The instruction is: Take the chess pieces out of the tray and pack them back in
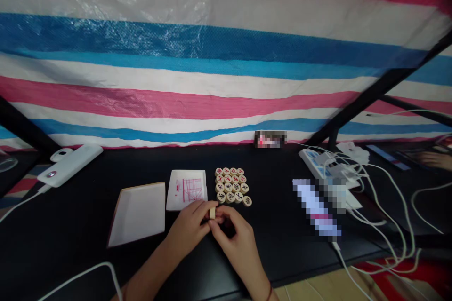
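Note:
A round, pale Chinese chess piece is turned edge-on between the fingertips of both hands, just above the black table. My left hand pinches it from the left, its fingers curled. From the other side my right hand closes thumb and fingers on it. Right behind the hands, several Chinese chess pieces stand in neat rows, with red characters at the back and black ones at the front. A white open box half with a red-lined paper lies by my left hand. Another shallow box half sits further left.
A white power bank with a cable lies at the far left. To the right are a blurred-out phone-like object, a power strip and tangled white cables. Striped sheeting hangs behind the table. Another person's hand shows at the far right.

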A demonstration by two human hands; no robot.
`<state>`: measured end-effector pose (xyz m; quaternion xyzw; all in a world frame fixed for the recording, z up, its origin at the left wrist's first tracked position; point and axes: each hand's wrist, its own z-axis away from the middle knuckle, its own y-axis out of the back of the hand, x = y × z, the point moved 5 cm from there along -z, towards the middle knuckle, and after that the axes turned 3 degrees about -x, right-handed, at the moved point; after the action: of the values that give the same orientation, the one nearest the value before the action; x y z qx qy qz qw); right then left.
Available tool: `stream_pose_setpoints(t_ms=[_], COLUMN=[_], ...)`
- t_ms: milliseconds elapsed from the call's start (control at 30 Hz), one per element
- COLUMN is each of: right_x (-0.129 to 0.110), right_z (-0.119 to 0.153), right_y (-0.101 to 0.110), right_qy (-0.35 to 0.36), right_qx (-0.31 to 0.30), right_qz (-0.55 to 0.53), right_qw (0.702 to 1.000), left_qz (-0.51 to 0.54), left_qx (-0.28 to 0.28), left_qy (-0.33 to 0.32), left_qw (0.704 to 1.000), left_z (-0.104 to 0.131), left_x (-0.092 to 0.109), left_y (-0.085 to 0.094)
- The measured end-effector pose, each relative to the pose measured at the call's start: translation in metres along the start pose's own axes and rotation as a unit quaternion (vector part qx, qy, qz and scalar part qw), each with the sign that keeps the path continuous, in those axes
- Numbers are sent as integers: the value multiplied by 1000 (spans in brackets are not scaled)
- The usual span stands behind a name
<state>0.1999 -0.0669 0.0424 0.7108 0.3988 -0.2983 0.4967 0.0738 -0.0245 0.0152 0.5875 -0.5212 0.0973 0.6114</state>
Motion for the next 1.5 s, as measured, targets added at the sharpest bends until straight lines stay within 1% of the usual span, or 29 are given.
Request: stream_pose_setpoints(t_ms=[67,133,233,333,400,500,600,667,767,900,1033,1133,1300,1500], right_x=[2,3,8,22,39,71,97,106,108,105,106,106,102,99], right_z=[-1,0,2,2,2,5,9,10,10,6,5,4,2,1], right_y=[0,-1,-1,10,24,48,62,64,62,59,57,56,55,55], right_qy=[-6,-10,-14,-23,-36,-66,-80,-82,-76,-63,-60,-58,-57,-50], right_qx=[13,12,13,58,107,173,183,174,160,140,124,123,113,115], right_qz=[-4,-7,-14,2,29,96,157,179,194,201,214,226,226,232], right_qw=[1000,1000,1000,998,993,978,967,965,965,967,967,965,966,965], left_qz=[-13,-22,-43,-88,-128,-189,-227,-233,-240,-244,-240,-240,-238,-236], left_qx=[4,9,-3,-16,-10,5,-5,-18,-43,-78,-109,-124,-133,-124], left_qy=[-22,-39,-68,-85,-76,-42,-6,9,28,48,56,56,43,26], left_qw=[1000,999,997,992,989,981,974,972,969,965,963,961,961,963], left_z=[1,1,1,0,-2,-4,-5,-4,-4,-5,-6,-7,-8,-7], left_x=[3,6,12,15,12,2,-10,-16,-20,-19,-18,-18,-16,-15], left_y=[1,2,2,5,9,19,25,27,27,24,18,14,6,0])
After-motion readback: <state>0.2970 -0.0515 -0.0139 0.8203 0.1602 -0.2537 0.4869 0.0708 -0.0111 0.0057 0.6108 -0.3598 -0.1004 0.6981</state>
